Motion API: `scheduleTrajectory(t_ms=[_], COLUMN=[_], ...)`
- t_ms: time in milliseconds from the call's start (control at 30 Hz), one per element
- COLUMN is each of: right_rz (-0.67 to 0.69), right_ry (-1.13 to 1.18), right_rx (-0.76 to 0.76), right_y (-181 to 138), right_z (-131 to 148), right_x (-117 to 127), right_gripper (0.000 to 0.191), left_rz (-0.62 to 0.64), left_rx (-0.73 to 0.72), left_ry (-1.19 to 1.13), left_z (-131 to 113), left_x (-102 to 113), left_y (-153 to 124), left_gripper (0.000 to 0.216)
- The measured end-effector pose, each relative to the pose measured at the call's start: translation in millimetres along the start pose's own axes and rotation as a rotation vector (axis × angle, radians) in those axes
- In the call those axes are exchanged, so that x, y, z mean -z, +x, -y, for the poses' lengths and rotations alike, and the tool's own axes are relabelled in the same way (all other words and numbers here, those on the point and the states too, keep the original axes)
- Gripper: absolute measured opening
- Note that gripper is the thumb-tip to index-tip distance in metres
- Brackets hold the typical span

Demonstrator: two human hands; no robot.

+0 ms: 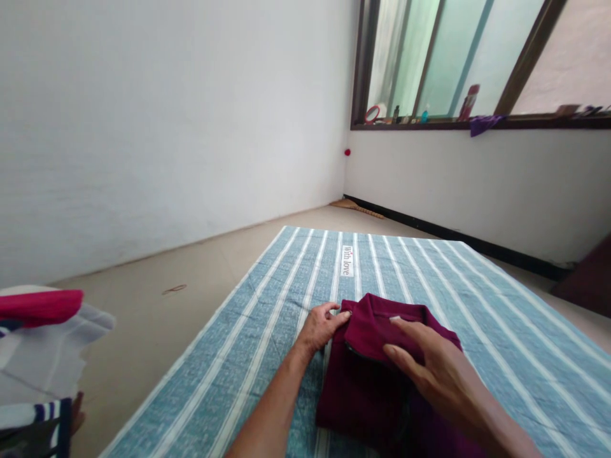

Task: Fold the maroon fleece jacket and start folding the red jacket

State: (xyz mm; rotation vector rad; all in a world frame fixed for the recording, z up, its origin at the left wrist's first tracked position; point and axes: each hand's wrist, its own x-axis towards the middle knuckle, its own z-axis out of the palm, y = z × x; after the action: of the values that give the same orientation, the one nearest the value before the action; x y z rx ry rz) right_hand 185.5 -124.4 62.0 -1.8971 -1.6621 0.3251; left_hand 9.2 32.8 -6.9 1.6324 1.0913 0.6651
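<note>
White walls [191,114] rise beyond the maroon garment [358,391], with a dark-framed window [439,70] in the one farther to its right. A pale floor [143,318] shows to the garment's left. Beneath the garment I note a striped cloth [238,356], blue and white, lightly creased, extending past it on both sides. A pile of clothing [42,362] is well apart to the garment's left. The garment itself lies folded between and under my hands, its collar [382,308] away from me. My right hand [436,359] is over its upper right part, fingers extended, thumb apart, grasping nothing that I can see. My left hand [319,327] is at its upper left edge, thumb on the fabric; whether it pinches, I cannot tell. A "With love" label [348,261] shows on the cloth just beyond the garment.
</note>
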Motion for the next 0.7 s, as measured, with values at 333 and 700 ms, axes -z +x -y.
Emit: scheduleTrajectory(t_ms=[333,700], right_rz=[0.321,0.245], right_ry=[0.139,0.481], right_rx=[-0.319,-0.419], right_y=[95.1,88.3], right_z=[3.1,-7.3], right_x=[-36.4,-52.0], right_gripper=[0.049,0.03], left_rz=[-0.063,-0.094], left_rx=[-0.198,-0.214], left_ry=[-0.104,-0.14], left_z=[2.8,10.4], left_x=[-5.5,-13.8], left_y=[-2.1,5.6], left_gripper=[0.042,0.019])
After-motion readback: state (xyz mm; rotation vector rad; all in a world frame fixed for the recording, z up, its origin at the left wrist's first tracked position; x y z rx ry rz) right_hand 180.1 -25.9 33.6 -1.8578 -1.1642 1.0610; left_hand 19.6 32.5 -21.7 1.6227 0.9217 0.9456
